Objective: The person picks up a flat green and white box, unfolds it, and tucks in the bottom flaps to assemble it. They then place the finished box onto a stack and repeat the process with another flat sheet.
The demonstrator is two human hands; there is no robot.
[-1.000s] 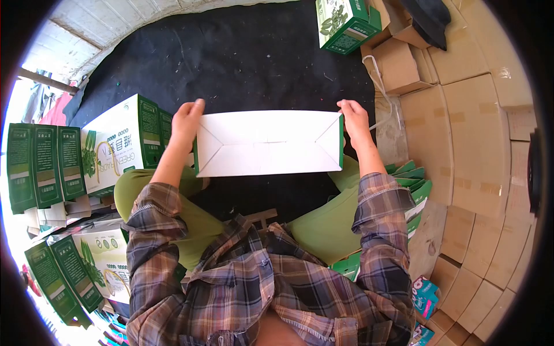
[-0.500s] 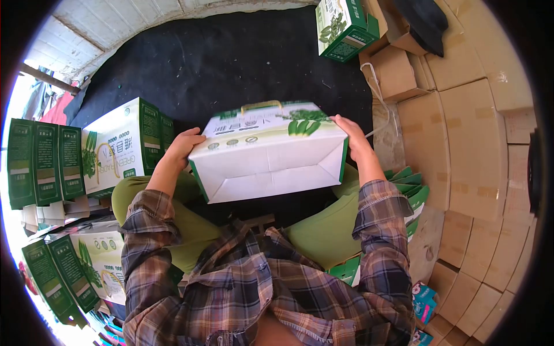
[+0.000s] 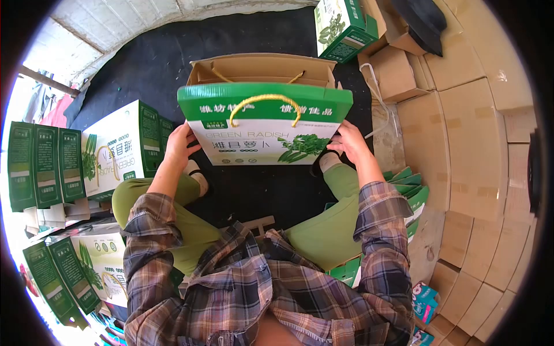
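A green and white carton point(image 3: 259, 124) with a yellow rope handle stands upright on the black floor cloth, its top open and brown inside. My left hand point(image 3: 183, 145) is at its lower left side, fingers apart and resting against the side. At the lower right side is my right hand point(image 3: 348, 141), its fingers spread along the front corner. The printed front panel with radish pictures faces me. The carton's back panel rises behind the front, with a second handle inside. Neither hand is closed around the carton.
Green and white cartons point(image 3: 115, 150) stand in rows at the left. Another printed carton point(image 3: 340, 32) is at the top right, beside an open brown box point(image 3: 395, 72). Stacked brown boxes point(image 3: 473, 150) line the right side. Folded green cartons point(image 3: 412, 196) lie beside my right knee.
The carton has turned from bottom-towards-me to upright and moved away from me. Its open top and front handle now show. My hands have loosened from gripping its sides.
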